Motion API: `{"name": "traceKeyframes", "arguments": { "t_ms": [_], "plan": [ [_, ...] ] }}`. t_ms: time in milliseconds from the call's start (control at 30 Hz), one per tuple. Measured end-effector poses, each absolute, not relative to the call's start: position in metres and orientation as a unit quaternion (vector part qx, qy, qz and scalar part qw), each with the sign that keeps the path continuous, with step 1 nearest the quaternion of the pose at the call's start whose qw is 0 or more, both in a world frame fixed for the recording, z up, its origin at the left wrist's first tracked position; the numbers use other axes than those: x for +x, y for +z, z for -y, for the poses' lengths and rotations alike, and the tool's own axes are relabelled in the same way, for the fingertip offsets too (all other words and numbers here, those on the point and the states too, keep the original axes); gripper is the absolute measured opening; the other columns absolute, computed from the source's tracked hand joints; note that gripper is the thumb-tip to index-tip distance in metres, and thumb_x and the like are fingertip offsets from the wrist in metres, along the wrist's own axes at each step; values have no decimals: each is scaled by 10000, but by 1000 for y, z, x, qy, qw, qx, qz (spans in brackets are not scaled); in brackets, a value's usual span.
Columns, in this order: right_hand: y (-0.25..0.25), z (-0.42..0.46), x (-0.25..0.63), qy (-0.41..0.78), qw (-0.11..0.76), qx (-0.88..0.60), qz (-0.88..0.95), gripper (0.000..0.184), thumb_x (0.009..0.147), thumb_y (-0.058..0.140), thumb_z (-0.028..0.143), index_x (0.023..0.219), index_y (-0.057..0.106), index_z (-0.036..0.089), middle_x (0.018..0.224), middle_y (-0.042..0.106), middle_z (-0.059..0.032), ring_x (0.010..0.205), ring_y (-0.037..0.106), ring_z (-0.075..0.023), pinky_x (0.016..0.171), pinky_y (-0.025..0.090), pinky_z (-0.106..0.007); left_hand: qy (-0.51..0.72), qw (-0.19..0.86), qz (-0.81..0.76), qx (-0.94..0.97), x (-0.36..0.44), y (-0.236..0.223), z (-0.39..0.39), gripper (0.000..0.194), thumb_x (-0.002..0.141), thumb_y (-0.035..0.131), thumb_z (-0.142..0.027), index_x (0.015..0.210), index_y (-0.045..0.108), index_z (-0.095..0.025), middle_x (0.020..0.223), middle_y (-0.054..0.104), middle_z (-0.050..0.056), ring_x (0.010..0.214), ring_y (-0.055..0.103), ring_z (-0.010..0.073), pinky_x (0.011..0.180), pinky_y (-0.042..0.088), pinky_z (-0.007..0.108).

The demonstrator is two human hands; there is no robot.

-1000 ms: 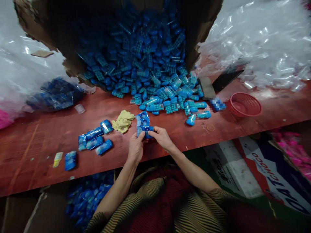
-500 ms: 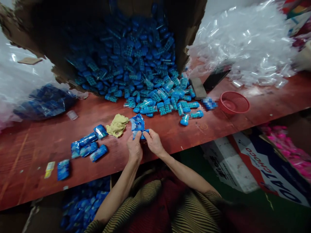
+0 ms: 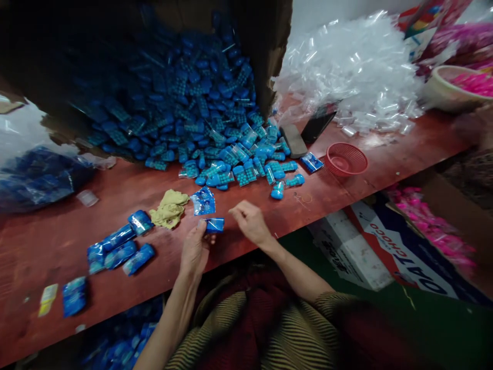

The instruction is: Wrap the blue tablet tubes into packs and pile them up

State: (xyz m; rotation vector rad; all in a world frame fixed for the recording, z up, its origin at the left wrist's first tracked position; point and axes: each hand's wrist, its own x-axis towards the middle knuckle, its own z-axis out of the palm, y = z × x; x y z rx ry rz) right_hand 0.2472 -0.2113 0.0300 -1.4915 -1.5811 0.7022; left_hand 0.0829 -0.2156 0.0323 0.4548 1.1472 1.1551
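My left hand [image 3: 195, 248] pinches a small blue packet [image 3: 213, 224] at the near edge of the red table [image 3: 61, 231]. Just beyond it lies a clear bag of blue packets [image 3: 203, 201]. To the right of the small packet my right hand [image 3: 248, 222] hovers over the table, fingers loosely curled, holding nothing. A crumpled yellow cloth [image 3: 169, 208] rests left of the bag. Filled blue packs [image 3: 115, 246] lie in a group further left. A torn cardboard box [image 3: 269, 46] at the back spills a heap of blue items [image 3: 200, 118] onto the table.
A red mesh basket [image 3: 345, 159] stands at right, behind it a pile of clear plastic bags [image 3: 346, 72]. A bowl of pink items [image 3: 454, 85] sits far right. A printed carton [image 3: 408, 252] and pink items [image 3: 427, 221] lie below the table edge. A blue-filled bag [image 3: 34, 177] lies left.
Both hands held the bag of blue packets together; now my right hand has let go and moved right, and the left keeps one small packet. The view has shifted right.
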Motion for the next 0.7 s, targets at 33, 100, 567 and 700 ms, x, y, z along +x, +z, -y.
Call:
{"name": "traceKeyframes", "arguments": {
  "t_ms": [33,100,567,700],
  "plan": [
    [33,209,263,202,397,-645,621,273,912,447,341,773,616,178,820,606,-52,805,554,-160,747,410,-263,511,672,-503,185,83,31,216,353,548,816,-346,717,582,-144,532,569,-40,424,497,76,368,369,167],
    [34,205,295,74,310,-753,576,243,890,496,350,964,623,156,985,607,-122,942,539,-231,793,408,-322,504,693,-496,141,84,30,217,330,575,811,-325,704,567,-146,520,558,-37,416,495,81,353,356,168],
    [4,201,273,66,189,-776,598,222,843,536,292,1021,573,166,1051,529,-149,931,490,-281,688,417,-359,472,724,-503,-20,75,32,227,227,826,605,-298,670,544,-144,511,512,-12,449,513,81,404,420,159],
    [0,193,274,148,254,-748,595,183,784,541,194,965,568,195,1074,534,-115,964,499,-271,718,436,-361,461,737,-492,-44,76,28,229,236,875,525,-242,660,550,-148,512,527,-3,462,537,93,418,435,170]
  ]
}}
